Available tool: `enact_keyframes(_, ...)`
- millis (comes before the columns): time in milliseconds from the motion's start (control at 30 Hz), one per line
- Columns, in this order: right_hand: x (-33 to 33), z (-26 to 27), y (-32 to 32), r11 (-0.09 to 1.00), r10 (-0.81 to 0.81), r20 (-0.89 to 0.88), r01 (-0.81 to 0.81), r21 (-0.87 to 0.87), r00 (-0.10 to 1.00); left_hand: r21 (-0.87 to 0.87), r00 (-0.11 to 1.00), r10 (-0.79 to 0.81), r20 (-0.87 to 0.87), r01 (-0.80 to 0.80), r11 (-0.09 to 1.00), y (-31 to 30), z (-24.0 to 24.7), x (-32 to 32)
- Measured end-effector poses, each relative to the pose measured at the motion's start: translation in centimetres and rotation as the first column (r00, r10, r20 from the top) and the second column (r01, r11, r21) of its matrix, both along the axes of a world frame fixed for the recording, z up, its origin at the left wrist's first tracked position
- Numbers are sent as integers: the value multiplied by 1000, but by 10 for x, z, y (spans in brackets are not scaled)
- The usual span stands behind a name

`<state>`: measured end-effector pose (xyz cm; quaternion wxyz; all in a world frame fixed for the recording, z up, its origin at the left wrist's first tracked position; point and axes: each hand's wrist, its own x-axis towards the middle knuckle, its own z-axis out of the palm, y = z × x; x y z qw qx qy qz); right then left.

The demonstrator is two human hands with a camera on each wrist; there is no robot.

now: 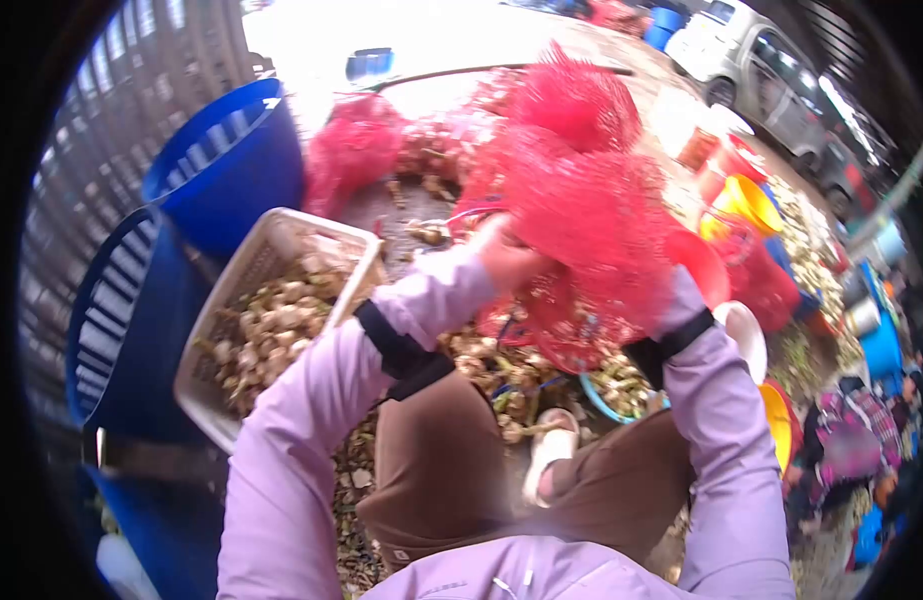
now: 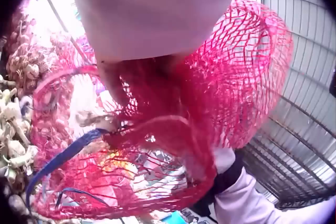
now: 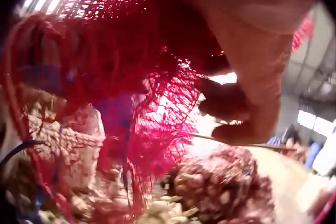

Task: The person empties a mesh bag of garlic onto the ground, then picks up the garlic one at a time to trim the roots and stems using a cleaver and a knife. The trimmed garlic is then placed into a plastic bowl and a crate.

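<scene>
A red mesh bag (image 1: 591,220) hangs raised in front of me, over my knees. My left hand (image 1: 511,258) grips its netting from the left side. In the left wrist view the bag's mouth gapes as a wide loop, with a blue drawstring (image 2: 68,153) at its rim. My right hand (image 3: 247,66) holds the netting with bent fingers; the head view hides this hand behind the mesh. Beneath the bag lie garlic bulbs (image 1: 511,365) and the rim of a light blue basin (image 1: 603,402).
On the left, a white crate (image 1: 363,238) of garlic stands beside tall blue bins (image 1: 231,165). More garlic in red netting (image 1: 356,150) lies ahead. To the right are a yellow bucket (image 1: 749,205), a red bucket (image 1: 699,262) and another person (image 1: 851,440).
</scene>
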<state>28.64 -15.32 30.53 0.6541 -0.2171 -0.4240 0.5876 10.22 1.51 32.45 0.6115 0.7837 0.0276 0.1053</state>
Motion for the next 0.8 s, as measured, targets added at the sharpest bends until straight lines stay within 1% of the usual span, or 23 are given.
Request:
enact_keyframes(33,-3,-1,3,999,-26,-62,25,-21,998,-46,999,37,-31,-38,998,8,3,-15)
enact_keyframes(100,8,8,20,991,-88,164,102,-83,983,-55,986,93,135,-87,995,6,-14,-22)
enact_keyframes(133,12,10,35,993,-77,159,89,-74,984,-239,997,53,50,-40,970,8,-10,-24)
enact_keyframes(167,19,8,50,860,-382,756,504,79,532,-230,997,59,45,-47,972,9,-10,-32)
enact_keyframes(200,23,3,61,620,-379,886,639,456,-265,-252,983,181,-15,-178,951,5,-8,-47)
enact_keyframes(233,15,5,61,670,-409,858,537,513,-309,-262,952,297,-67,-305,916,3,-6,-55)
enact_keyframes(267,6,9,53,789,-328,930,493,367,-167,-169,957,285,56,-273,947,8,-25,-48)
enact_keyframes(300,-22,23,46,884,-217,976,419,208,-27,138,940,293,176,-318,938,14,-46,-40)
enact_keyframes(333,-38,20,48,926,-258,947,328,186,193,415,947,199,252,-291,862,25,-84,-22)
enact_keyframes(367,-49,19,52,956,-264,875,228,183,405,655,952,85,295,-266,707,32,-109,-5)
enact_keyframes(400,-57,37,51,939,-306,923,234,252,234,439,937,-81,340,-82,895,3,-39,-9)
enact_keyframes(433,-57,38,53,937,-306,923,247,248,234,437,938,-91,336,-69,897,6,-40,-9)
enact_keyframes(467,-54,39,52,907,-379,892,292,304,248,332,974,-30,226,-47,942,11,-44,-10)
enact_keyframes(500,-49,38,47,868,-449,859,347,354,246,218,994,4,107,-28,975,14,-48,-8)
enact_keyframes(533,-43,34,41,870,-435,875,350,347,213,9,983,-77,169,77,997,13,-48,-4)
enact_keyframes(567,-35,19,38,762,-596,803,308,570,-12,59,963,-193,186,185,981,14,-50,5)
enact_keyframes(633,-30,32,24,877,-355,919,403,263,173,110,926,-266,267,245,963,8,-74,14)
enact_keyframes(667,-18,30,17,886,-231,954,446,125,193,101,924,-274,267,256,961,12,-83,21)
enact_keyframes(700,-5,30,11,894,-130,947,448,-17,294,34,950,-142,279,139,990,23,-69,21)
enact_keyframes(767,25,19,1,778,1,831,522,-350,556,-118,961,124,247,-97,988,78,-20,65)
enact_keyframes(800,38,10,-2,758,-92,861,595,-266,501,-183,943,257,213,-220,958,132,5,85)
